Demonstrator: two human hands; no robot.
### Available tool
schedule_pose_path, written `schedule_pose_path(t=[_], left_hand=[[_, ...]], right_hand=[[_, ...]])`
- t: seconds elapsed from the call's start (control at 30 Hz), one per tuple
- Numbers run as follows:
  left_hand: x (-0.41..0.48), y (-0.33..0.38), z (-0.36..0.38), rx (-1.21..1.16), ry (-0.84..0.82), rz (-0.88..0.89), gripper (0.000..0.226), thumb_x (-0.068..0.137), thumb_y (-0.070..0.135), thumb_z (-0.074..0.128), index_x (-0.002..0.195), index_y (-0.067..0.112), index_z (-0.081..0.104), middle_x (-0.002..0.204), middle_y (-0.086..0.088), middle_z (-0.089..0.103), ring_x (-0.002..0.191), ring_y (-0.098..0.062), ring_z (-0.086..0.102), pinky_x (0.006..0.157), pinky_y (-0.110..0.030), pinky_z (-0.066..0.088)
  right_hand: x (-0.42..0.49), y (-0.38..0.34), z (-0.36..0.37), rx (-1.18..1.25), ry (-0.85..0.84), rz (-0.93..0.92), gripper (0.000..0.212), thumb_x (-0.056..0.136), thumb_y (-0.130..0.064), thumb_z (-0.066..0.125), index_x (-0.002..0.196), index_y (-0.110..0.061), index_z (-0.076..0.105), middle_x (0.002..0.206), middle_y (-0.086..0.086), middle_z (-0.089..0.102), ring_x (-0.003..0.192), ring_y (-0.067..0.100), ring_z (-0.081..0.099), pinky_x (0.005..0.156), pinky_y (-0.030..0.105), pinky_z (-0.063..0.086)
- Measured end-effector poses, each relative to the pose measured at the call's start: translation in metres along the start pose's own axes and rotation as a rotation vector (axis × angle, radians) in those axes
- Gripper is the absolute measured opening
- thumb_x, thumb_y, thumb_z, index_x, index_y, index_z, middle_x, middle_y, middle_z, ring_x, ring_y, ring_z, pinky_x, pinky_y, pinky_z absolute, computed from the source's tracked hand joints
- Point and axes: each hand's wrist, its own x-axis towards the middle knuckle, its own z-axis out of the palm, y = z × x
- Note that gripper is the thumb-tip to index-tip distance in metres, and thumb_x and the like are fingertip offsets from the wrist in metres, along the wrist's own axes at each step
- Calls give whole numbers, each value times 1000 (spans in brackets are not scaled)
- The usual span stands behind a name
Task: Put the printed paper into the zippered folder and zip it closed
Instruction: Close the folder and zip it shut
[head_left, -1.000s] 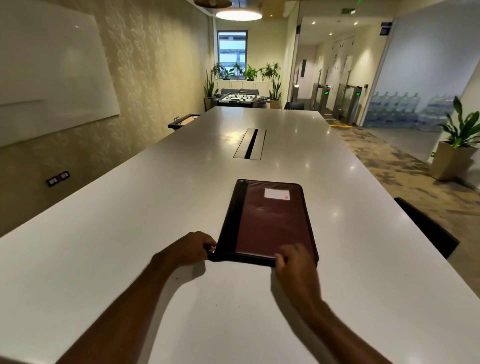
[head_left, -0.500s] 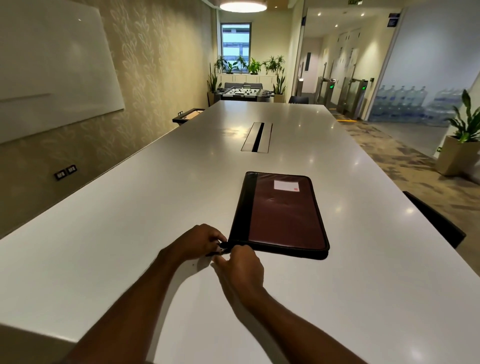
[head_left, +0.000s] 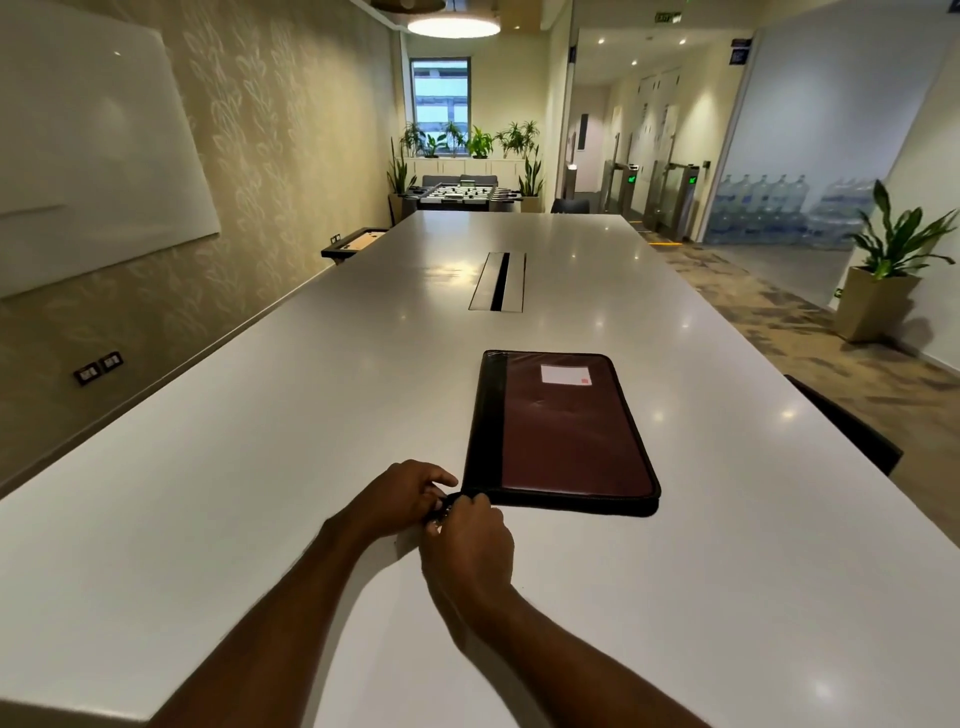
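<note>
A dark red zippered folder (head_left: 566, 436) with a black spine and a small white label lies flat and closed on the white table (head_left: 260, 467). My left hand (head_left: 400, 493) pinches the folder's near left corner. My right hand (head_left: 470, 540) is closed at the same corner, its fingers on the zipper pull, which they mostly hide. No printed paper is in view.
A cable slot (head_left: 497, 281) runs along the table's middle beyond the folder. A dark chair back (head_left: 852, 431) stands at the table's right edge. A potted plant (head_left: 883, 280) stands on the floor at far right, and a whiteboard (head_left: 88, 156) hangs on the left wall.
My right hand slid left along the folder's near edge, from its right part to the left corner beside my left hand. The camera view shifted a little.
</note>
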Motion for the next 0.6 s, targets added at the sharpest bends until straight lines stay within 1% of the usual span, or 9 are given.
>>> schedule_pose_path(t=[0.07, 0.13, 0.23, 0.27, 0.33, 0.43, 0.53, 0.6], left_hand=[[1, -1, -2, -12, -20, 0, 38, 85, 2, 54, 117, 20, 66, 98, -1, 75, 83, -1, 68, 71, -9, 48], [3, -1, -4, -23, -48, -3, 40, 82, 0, 58, 116, 19, 66, 94, 0, 76, 81, 1, 68, 68, -9, 50], [5, 0, -5, -55, -56, -17, 36, 81, 2, 64, 113, 18, 67, 90, -2, 75, 81, -7, 70, 68, -17, 54], [6, 1, -6, -59, -52, -17, 35, 80, 4, 66, 112, 18, 67, 89, -2, 75, 81, -8, 70, 68, -17, 53], [8, 1, -6, -53, -46, -9, 34, 80, 6, 68, 112, 18, 67, 86, 0, 73, 80, -7, 69, 66, -13, 50], [8, -1, -7, -67, -45, -6, 34, 81, 4, 67, 112, 17, 67, 84, 0, 73, 76, -6, 69, 60, -8, 49], [9, -5, -6, -47, -12, 2, 34, 80, 3, 68, 112, 15, 68, 90, -5, 74, 79, -7, 69, 64, -9, 49], [11, -6, -6, -17, 15, 7, 33, 79, 2, 67, 110, 15, 69, 92, -6, 75, 77, -6, 68, 65, -8, 49]], right_hand=[[-1, -3, 3, -3, 18, 19, 33, 87, -36, 47, 106, -12, 61, 106, 7, 59, 95, 25, 57, 75, 35, 48], [1, -3, 5, -54, 29, 28, 34, 89, -35, 50, 112, -11, 59, 109, 8, 59, 97, 25, 57, 76, 34, 46], [6, -2, 7, -105, 54, 42, 26, 94, -25, 47, 113, -11, 57, 110, 8, 62, 100, 25, 58, 79, 35, 45], [8, -2, 8, -120, 61, 47, 23, 95, -21, 45, 113, -11, 57, 110, 8, 63, 101, 26, 58, 80, 35, 44], [9, -3, 10, -146, 63, 47, 23, 95, -18, 43, 113, -13, 57, 109, 7, 64, 101, 26, 57, 79, 35, 41], [11, 0, 10, -173, 56, 31, 20, 95, -20, 44, 109, -16, 58, 105, 5, 65, 99, 25, 57, 77, 36, 38], [13, 2, 9, -190, 71, 12, 18, 94, -20, 45, 103, -17, 60, 100, 5, 66, 94, 26, 57, 72, 36, 33], [14, 7, 7, -179, 84, 35, 17, 94, -21, 45, 103, -17, 60, 98, 4, 66, 94, 26, 57, 72, 36, 34]])
